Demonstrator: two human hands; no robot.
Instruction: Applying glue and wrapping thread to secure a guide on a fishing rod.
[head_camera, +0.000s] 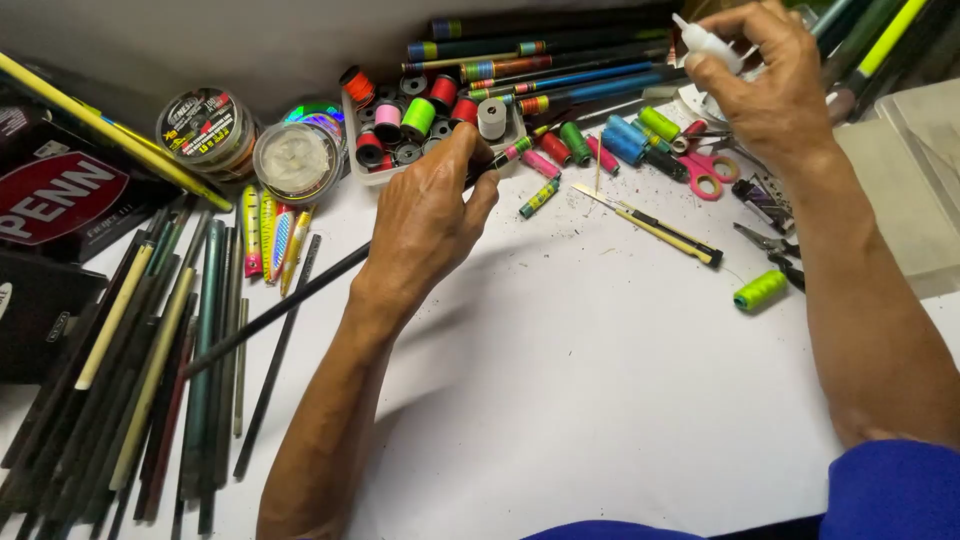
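Observation:
My left hand (428, 215) grips a thin dark rod (280, 312) that runs from lower left up to a tip with coloured wrappings (517, 149) near a tray of thread spools (418, 125). My right hand (775, 90) is raised at the upper right, holding a small white squeeze bottle (706, 43) between thumb and fingers. Below it lie pink-handled scissors (708, 171) and more thread spools (628, 138).
Several dark rod blanks (150, 360) lie at the left, with three coloured fishing lures (272, 235) and two round line spools (252, 142). Finished wrapped rods (560, 60) are stacked at the back. A yellow utility knife (660, 227), pliers (772, 245) and a lime-green spool (760, 290) rest on the white table.

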